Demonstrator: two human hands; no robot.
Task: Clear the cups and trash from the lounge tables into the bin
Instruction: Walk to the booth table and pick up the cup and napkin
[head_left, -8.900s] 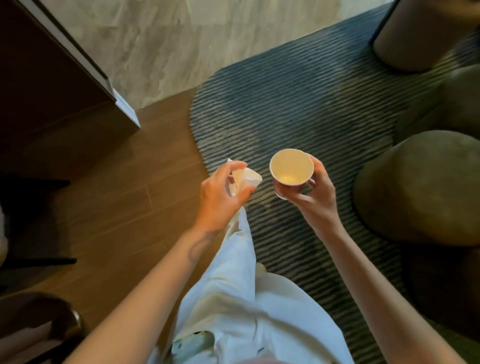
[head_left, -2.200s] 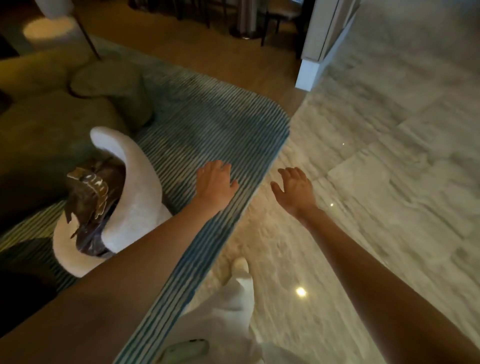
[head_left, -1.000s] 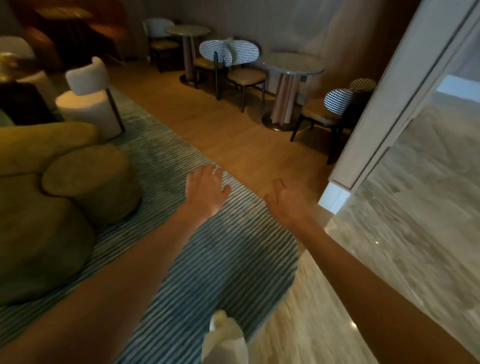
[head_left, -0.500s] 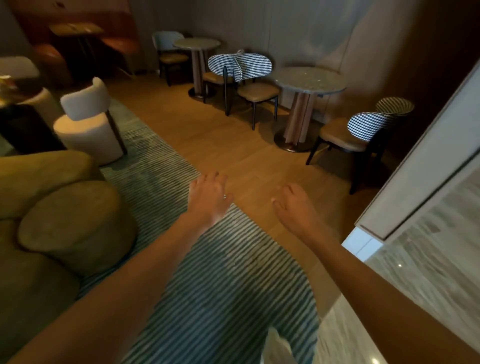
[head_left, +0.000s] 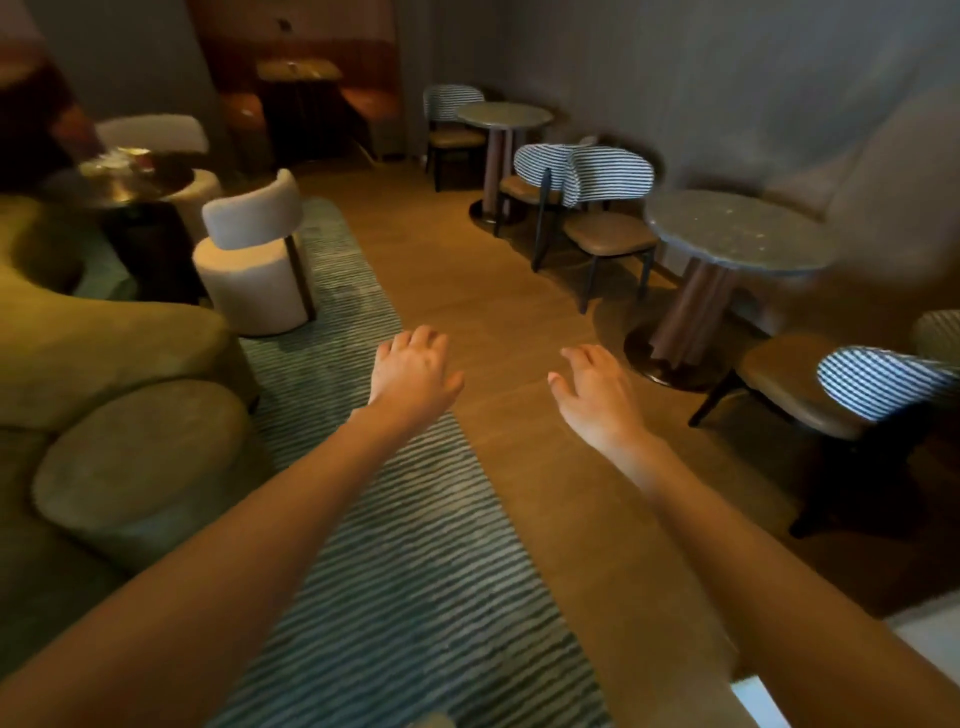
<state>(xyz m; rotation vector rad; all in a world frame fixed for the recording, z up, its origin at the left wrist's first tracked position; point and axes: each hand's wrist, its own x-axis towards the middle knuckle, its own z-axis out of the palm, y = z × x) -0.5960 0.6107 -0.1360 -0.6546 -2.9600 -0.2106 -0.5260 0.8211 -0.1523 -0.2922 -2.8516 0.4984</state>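
Observation:
My left hand (head_left: 413, 371) and my right hand (head_left: 595, 395) both reach forward at mid-frame, fingers relaxed and empty, over the edge of a striped rug (head_left: 395, 571) and the wooden floor. Far left at the back, a low dark table (head_left: 130, 182) carries several blurred items that may be cups or glasses. No bin is in view.
Two round stone-topped tables (head_left: 737, 231) (head_left: 504, 114) stand on the right with striped-back chairs (head_left: 582, 176) around them. A cream stool chair (head_left: 254, 254) and an olive sofa with a round pouf (head_left: 140, 452) sit on the left. A wooden-floor lane runs between them.
The cup and crumpled paper held earlier have left my hands. The view has swung up from the marble floor and rug edge into the lounge; both hands stay stretched out, empty.

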